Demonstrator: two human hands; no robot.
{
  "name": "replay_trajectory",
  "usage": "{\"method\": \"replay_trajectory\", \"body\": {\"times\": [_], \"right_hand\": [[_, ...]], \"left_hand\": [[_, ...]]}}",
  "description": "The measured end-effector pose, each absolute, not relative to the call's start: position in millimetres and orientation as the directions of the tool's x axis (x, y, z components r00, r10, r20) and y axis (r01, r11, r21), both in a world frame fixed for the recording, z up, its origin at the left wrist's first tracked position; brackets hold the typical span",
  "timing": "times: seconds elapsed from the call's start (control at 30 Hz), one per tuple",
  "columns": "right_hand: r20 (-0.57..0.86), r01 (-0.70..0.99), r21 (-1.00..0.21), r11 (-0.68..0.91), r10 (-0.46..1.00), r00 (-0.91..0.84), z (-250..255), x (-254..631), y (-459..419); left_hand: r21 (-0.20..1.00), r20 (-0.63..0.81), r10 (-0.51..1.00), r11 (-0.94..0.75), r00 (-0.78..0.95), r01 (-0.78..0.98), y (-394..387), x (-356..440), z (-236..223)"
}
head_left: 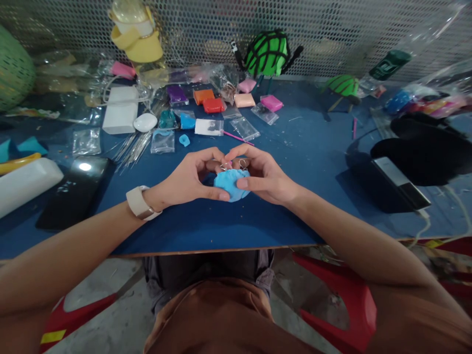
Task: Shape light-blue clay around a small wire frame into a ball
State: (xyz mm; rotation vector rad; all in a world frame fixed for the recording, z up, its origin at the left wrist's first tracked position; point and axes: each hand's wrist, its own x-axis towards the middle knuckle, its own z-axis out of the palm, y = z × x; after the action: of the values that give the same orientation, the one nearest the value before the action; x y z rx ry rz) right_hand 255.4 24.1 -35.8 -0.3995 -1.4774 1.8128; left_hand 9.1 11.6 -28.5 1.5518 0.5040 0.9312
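Observation:
A light blue lump of modelling clay (230, 183), with thin wire loops standing out of its top, is held up just above the front part of the table. My left hand (193, 178) grips its left side, thumb across the lower face. From the right, my right hand (267, 178) presses its thumb on the front of the clay, fingers curled behind. Both sets of fingertips meet near the wire loops, where a small bit of pink shows. What the fingers do behind the clay is hidden.
Clay packets, such as a red one (214, 105), lie behind my hands on the blue table (221, 231). Thin wires (136, 147) and a dark phone (75, 189) are at left. Green striped models (268, 53) stand at the back; a power bank (401, 184) lies right.

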Motion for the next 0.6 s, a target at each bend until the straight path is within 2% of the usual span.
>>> {"method": "replay_trajectory", "body": {"times": [0.23,0.43,0.6], "right_hand": [[0.221,-0.342,-0.939,-0.035,0.699,-0.680,-36.5,256.8,23.7],[0.235,-0.322,-0.947,0.022,0.731,-0.641,-35.1,256.0,23.8],[0.195,-0.404,-0.910,-0.090,0.768,-0.610,-34.0,257.5,25.7]], "left_hand": [[0.963,0.261,0.768,-0.166,0.585,-0.212,9.4,9.7,-26.2],[0.971,0.223,0.826,-0.139,0.518,-0.196,9.1,7.9,-30.6],[0.946,0.244,0.844,-0.100,0.477,-0.307,10.2,7.9,-33.2]]}}
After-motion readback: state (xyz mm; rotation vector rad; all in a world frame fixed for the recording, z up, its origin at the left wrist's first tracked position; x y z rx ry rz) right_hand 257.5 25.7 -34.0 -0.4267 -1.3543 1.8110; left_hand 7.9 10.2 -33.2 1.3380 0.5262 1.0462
